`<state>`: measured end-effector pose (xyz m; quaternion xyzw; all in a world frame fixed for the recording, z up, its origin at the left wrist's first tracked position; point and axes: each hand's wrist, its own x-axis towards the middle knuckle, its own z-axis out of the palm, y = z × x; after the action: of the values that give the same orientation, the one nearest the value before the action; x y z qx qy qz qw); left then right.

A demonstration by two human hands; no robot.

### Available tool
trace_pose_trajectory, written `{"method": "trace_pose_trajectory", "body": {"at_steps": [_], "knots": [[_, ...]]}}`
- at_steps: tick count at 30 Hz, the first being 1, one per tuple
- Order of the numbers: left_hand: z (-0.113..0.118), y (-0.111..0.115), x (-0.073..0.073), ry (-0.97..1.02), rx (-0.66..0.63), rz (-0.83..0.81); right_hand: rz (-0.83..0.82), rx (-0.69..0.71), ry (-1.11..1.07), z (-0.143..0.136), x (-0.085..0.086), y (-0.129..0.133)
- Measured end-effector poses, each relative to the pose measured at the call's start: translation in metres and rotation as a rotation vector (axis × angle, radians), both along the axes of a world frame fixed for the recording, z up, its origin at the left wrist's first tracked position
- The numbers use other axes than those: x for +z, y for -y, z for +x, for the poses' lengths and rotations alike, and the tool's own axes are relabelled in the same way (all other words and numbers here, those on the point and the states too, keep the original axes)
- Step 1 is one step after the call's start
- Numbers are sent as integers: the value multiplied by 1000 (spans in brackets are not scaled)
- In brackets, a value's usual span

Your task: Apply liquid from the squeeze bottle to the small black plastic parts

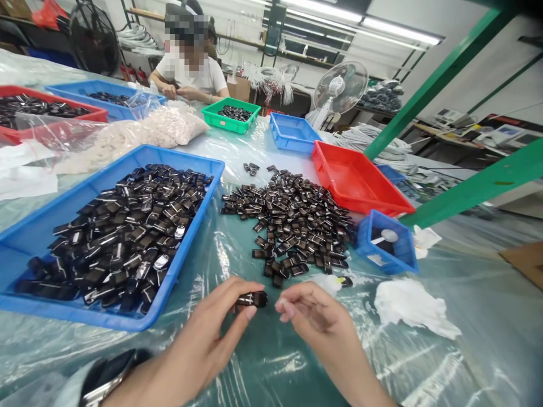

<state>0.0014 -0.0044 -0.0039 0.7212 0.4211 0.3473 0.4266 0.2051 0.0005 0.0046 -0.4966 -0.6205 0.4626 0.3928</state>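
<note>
Between the thumb and fingers of my left hand (212, 333) is a small black plastic part (253, 299) with a shiny metal strip, its rounded end pointing right. My right hand (320, 319) is just to the right, thumb and fingertips pressed together; what they hold, if anything, is too small to tell. A pile of similar black parts (297, 220) lies on the table beyond my hands. To the left, a large blue tray (148, 323) holds many more. A clear bottle (326, 284) with a yellow tip lies behind my right hand.
A small blue bin (392, 257), a white cloth (409, 305) and a red tray (360, 181) are at the right. Farther back stand a green tray (231, 125) and a blue tray (294, 134). A green frame post (441, 79) slants across the right. Across the table sits a person (203, 76).
</note>
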Motion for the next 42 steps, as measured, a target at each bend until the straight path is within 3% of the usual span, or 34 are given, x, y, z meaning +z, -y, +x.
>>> {"method": "trace_pose_trajectory", "body": {"at_steps": [4, 12, 35, 42], "knots": [[1, 1, 0, 27, -66, 60, -189, 17, -175, 2, -2, -1], [2, 1, 0, 16, -63, 47, -412, 62, -396, -2, 7, 0], [3, 2, 2, 36, -106, 15, -482, 48, -468, -4, 6, -2], [3, 2, 8, 75, -148, -219, -614, 87, -545, -5, 8, 3]]}}
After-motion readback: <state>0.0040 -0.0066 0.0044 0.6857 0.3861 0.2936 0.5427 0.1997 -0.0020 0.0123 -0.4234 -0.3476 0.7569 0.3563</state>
